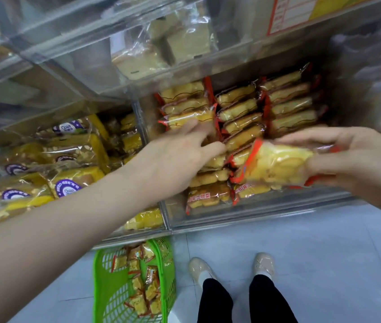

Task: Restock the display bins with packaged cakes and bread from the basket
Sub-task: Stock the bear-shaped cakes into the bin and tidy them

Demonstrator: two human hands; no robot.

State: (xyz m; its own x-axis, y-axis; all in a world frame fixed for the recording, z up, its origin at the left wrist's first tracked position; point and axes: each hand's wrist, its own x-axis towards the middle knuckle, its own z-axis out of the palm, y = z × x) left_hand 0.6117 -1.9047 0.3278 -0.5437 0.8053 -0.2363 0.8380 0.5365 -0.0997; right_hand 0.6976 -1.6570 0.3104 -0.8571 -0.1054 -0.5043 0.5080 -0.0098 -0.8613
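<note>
A clear display bin [266, 213] holds rows of yellow cakes in red-edged wrappers [285, 103]. My right hand [357, 159] grips one such packaged cake [275, 163] just above the bin's front rows. My left hand [180, 157] reaches into the bin, fingers spread and pressing on the left-hand stack of cakes [189, 117]. On the floor below stands a green basket [102, 287] with several more packaged cakes [142, 290] inside.
Left of it, another clear bin [138, 236] holds yellow cakes with purple round labels [68, 187]. Above, a higher bin holds pale bread slices [161, 52]. My two feet [231, 269] stand on light floor tiles, right of the basket.
</note>
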